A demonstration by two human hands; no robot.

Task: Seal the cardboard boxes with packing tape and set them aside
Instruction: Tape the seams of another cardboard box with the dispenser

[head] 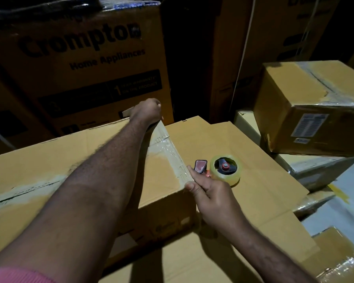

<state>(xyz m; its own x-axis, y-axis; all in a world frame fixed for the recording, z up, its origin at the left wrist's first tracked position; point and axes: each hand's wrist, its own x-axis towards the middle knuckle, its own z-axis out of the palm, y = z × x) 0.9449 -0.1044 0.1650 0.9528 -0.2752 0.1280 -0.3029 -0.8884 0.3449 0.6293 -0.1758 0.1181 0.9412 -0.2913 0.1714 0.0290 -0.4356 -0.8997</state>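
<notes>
Head view, items as I log them.

1. cardboard box (157, 178): left of centre, long axis running left to right across my view. A taped seam follows that axis. The right-end edge points away from me and is covered by a tape strip (172, 152).
2. left grip (149, 111): arm laid across the box top, fingers clamped over the far corner of that edge.
3. right grip (208, 193): thumb and forefinger pressed on the near end of the strip. I cannot tell whether the other fingers hold anything.
4. tape dispenser (226, 170): lying flat on a cardboard sheet (253, 156), just beyond the right fingertips. Its roll is to the right and its red handle to the left.
5. sealed box (294, 111): stacked at right, well apart from the grips.
</notes>
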